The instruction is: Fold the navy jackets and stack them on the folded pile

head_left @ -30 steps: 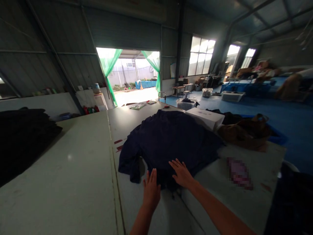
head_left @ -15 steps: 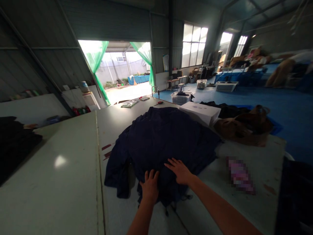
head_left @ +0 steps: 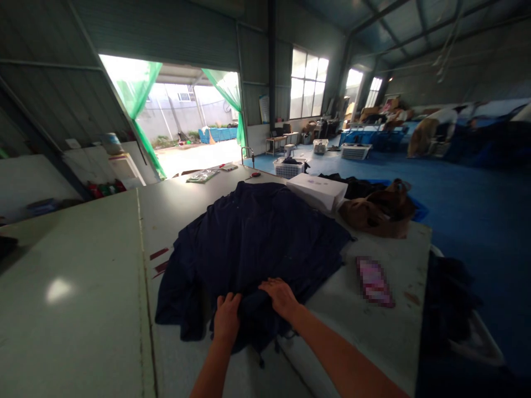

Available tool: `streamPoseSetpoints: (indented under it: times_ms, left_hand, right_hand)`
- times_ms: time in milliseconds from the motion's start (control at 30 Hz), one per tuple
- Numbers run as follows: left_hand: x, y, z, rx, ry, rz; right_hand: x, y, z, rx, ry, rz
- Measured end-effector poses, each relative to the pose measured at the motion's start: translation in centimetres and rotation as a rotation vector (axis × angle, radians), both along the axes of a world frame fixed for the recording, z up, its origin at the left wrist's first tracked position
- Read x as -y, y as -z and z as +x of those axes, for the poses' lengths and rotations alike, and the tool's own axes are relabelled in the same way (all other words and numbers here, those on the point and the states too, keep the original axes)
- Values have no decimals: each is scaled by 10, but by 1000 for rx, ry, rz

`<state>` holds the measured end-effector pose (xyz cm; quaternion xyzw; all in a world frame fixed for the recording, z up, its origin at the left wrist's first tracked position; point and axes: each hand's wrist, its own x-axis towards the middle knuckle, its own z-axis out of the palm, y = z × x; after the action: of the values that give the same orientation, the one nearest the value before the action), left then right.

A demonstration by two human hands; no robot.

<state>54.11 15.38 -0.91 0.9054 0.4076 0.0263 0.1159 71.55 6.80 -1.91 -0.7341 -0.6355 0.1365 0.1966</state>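
A dark navy garment (head_left: 253, 237) lies spread in a heap on a long pale table (head_left: 83, 309). My left hand (head_left: 226, 316) sits at the garment's near edge with its fingers curled into the cloth. Beside it, my right hand (head_left: 280, 294) is closed on a fold of the same near edge. Both forearms reach in from the bottom of the view.
A white box (head_left: 318, 191) and a brown bag (head_left: 379, 210) lie behind the garment on the right. A small pink item (head_left: 374, 281) rests near the table's right edge. Dark cloth (head_left: 450, 304) hangs off the right. Baskets (head_left: 289, 167) stand on the blue floor.
Both hands went from lying flat and spread on the garment to curling shut on its near edge. The view has swung rightwards, so the dark pile at the left has left the frame.
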Motion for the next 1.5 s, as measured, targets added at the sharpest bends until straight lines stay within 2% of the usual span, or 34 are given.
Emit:
streamPoseSetpoints:
  times_ms: [233, 367, 467, 567, 667, 733, 867, 967, 1033, 1133, 1233, 1367, 1500]
  left_hand:
    - [-6, 8, -59, -47, -5, 19]
    - [7, 11, -89, -32, -52, 21]
    - [20, 11, -106, 25, -78, 5]
    - [25, 10, -119, 120, -81, -47]
    - [21, 7, -129, 241, -60, -137]
    - [17, 3, -134, 320, -39, -168]
    - [15, 0, -140, 532, -9, -170]
    - [19, -1, -147, 649, 30, -209]
    - [23, -4, -154, 687, 48, -258]
    - [26, -13, -166, 682, 77, -347]
    - [24, -27, -177, 622, 84, -403]
    - [20, -43, -195, 487, -33, -334]
    - [22, -45, -222, 425, -136, -256]
  right_hand:
    - [-1, 11, -55, -54, -70, 43]
    - [6, 19, -82, -88, -106, 98]
    - [13, 21, -91, -109, -129, 118]
    - [17, 12, -90, -96, -176, 60]
    - [20, -9, -85, -89, -282, -49]
    - [21, -25, -81, -96, -302, -101]
    - [26, -44, -77, 31, -178, -123]
    - [30, -46, -77, 129, -113, -169]
    - [31, -46, -80, 131, -123, -190]
    - [29, -50, -88, 49, -112, -197]
    - [26, -59, -103, -40, -52, -123]
    - [27, -67, -130, -64, -51, -75]
    - [33, -63, -166, -57, -85, -114]
